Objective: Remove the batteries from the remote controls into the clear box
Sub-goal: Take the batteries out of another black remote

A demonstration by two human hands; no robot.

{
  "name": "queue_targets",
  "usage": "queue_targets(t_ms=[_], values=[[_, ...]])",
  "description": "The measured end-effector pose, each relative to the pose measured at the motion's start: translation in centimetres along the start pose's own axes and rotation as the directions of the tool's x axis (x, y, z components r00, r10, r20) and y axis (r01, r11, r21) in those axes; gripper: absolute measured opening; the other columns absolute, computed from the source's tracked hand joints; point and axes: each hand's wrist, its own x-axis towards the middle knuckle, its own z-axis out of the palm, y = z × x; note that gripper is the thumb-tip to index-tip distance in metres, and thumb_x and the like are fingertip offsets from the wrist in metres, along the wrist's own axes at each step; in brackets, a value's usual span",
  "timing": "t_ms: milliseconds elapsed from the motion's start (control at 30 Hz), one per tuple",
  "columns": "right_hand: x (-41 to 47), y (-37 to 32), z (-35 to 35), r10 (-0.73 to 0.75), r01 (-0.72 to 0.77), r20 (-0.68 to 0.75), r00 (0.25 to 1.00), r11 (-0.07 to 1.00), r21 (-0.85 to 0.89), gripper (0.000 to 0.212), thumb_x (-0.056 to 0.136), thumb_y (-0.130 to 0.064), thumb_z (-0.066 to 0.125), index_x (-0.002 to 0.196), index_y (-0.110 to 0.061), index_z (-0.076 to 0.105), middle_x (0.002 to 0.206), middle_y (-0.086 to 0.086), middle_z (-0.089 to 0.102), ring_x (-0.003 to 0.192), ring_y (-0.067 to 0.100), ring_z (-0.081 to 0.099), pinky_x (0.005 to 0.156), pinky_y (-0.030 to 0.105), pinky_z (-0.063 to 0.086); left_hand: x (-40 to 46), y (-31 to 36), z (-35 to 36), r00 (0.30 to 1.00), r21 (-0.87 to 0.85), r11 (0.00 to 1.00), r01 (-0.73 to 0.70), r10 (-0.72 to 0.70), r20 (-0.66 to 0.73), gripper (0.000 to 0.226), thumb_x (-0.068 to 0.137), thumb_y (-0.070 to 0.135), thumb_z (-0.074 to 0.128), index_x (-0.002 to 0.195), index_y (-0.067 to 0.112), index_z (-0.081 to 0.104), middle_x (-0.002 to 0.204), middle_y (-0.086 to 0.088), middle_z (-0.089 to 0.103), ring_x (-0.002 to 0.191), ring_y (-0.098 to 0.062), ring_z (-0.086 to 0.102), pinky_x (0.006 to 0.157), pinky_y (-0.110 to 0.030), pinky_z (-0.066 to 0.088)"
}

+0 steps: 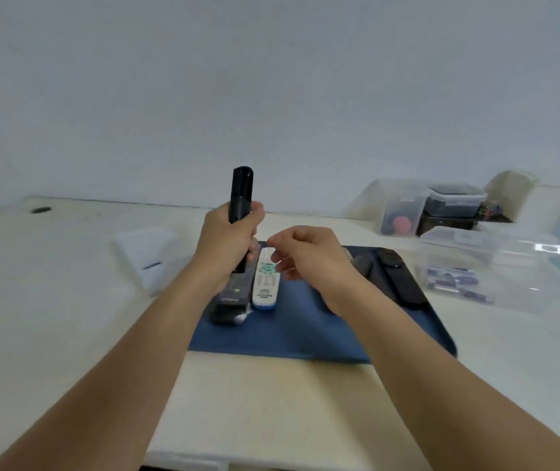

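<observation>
My left hand (229, 239) grips a slim black remote (241, 193) and holds it upright above the blue mat (292, 331). My right hand (305, 254) hovers just right of it with loosely curled fingers; nothing shows in them. On the mat lie a white remote (265, 287), a dark remote (231, 297) left of it, and a long black remote (399, 277) at the right edge. The clear box (475, 263) stands right of the mat with several batteries (451, 280) inside.
A white folded item (147, 260) lies left of the mat. Stacked clear containers (434, 209) stand at the back right against the wall. A dark hole (41, 210) marks the table's far left corner. The table's front edge runs near my forearms.
</observation>
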Motion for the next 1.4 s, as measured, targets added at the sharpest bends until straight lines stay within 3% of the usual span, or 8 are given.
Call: queue_targets(t_ms=[100,233,367,533,667,967,1233,1400], values=[[1.6,-0.5,4.6,-0.168,0.197,0.139,0.976,0.953,-0.23,0.011,0.088,-0.009,0.064,0.086,-0.01,0.075,0.078,0.005,0.074,0.068,0.011,0.064,0.07,0.03,0.056,0.6,1.2,-6.7,0.995,0.091,0.996,-0.019,0.028,-0.095,0.012,0.091,0.02,0.072,0.101,0.013,0.07,0.062,0.004,0.052,0.046,-0.013,0.046,0.041,-0.025,0.041],[3.2,-1.1,10.2,-0.323,0.45,0.339,0.884,0.785,-0.425,0.018,0.091,-0.009,0.061,0.097,-0.021,0.074,0.095,-0.005,0.073,0.085,0.01,0.066,0.071,0.011,0.047,1.1,0.9,-15.4,0.939,0.323,0.946,-0.028,0.136,-0.317,0.013,0.085,0.022,0.074,0.096,0.023,0.067,0.063,0.006,0.059,0.045,-0.016,0.051,0.049,-0.03,0.047],[5.4,-0.8,13.6,-0.349,0.504,0.37,0.861,0.68,-0.532,0.022,0.093,-0.008,0.058,0.103,-0.017,0.076,0.105,-0.004,0.072,0.082,0.006,0.057,0.065,0.003,0.037,0.6,-2.5,-20.3,0.893,0.283,0.954,0.099,0.04,-0.448,0.024,0.078,0.023,0.081,0.093,0.026,0.062,0.074,0.003,0.061,0.047,-0.011,0.057,0.051,-0.03,0.047],[7.5,0.2,15.3,-0.23,0.434,0.374,0.898,0.594,-0.677,0.02,0.094,-0.013,0.059,0.092,-0.006,0.078,0.096,0.004,0.075,0.088,0.018,0.065,0.08,0.032,0.05,0.3,-6.3,-20.3,0.923,0.061,0.984,0.166,-0.134,-0.36,0.026,0.081,0.031,0.084,0.095,0.02,0.065,0.079,-0.001,0.063,0.047,-0.012,0.061,0.043,-0.024,0.046],[7.7,0.2,15.2,-0.229,0.433,0.372,0.899,0.588,-0.684,0.014,0.089,-0.019,0.067,0.09,-0.012,0.079,0.082,-0.001,0.071,0.077,0.013,0.061,0.071,0.024,0.043,0.7,-6.1,-20.5,0.976,0.01,0.993,0.116,-0.112,-0.188,0.02,0.087,0.013,0.078,0.101,0.02,0.066,0.081,-0.002,0.06,0.053,-0.013,0.06,0.047,-0.025,0.048],[6.7,-0.7,15.6,-0.135,0.525,0.508,0.85,0.289,-0.801,0.065,0.087,-0.017,0.072,0.146,-0.025,0.046,0.145,-0.005,0.052,0.131,0.019,0.048,0.105,0.029,0.037,-0.5,-4.9,-20.4,0.999,-0.211,0.977,0.035,-0.039,-0.013,0.05,0.078,-0.017,0.071,0.109,0.021,0.067,0.11,-0.006,0.058,0.054,-0.012,0.047,0.048,-0.024,0.042],[5.9,-1.1,18.3,-0.112,0.585,0.574,0.811,0.155,-0.796,0.039,0.09,-0.038,0.069,0.124,-0.02,0.061,0.107,0.003,0.067,0.092,0.026,0.064,0.079,0.038,0.053,-1.1,-4.6,-20.5,1.0,-0.176,0.984,0.03,-0.031,0.0,0.058,0.061,-0.011,0.069,0.11,0.021,0.067,0.112,-0.002,0.065,0.054,-0.018,0.043,0.048,-0.026,0.041],[6.6,-0.7,18.5,-0.128,0.583,0.569,0.812,0.162,-0.796,0.026,0.095,-0.02,0.061,0.12,-0.026,0.06,0.095,0.001,0.06,0.083,0.024,0.061,0.068,0.034,0.048,-1.2,-4.6,-20.4,1.0,-0.159,0.987,0.019,-0.019,-0.004,0.058,0.064,-0.015,0.068,0.108,0.023,0.068,0.112,-0.003,0.065,0.054,-0.018,0.044,0.049,-0.026,0.042]])
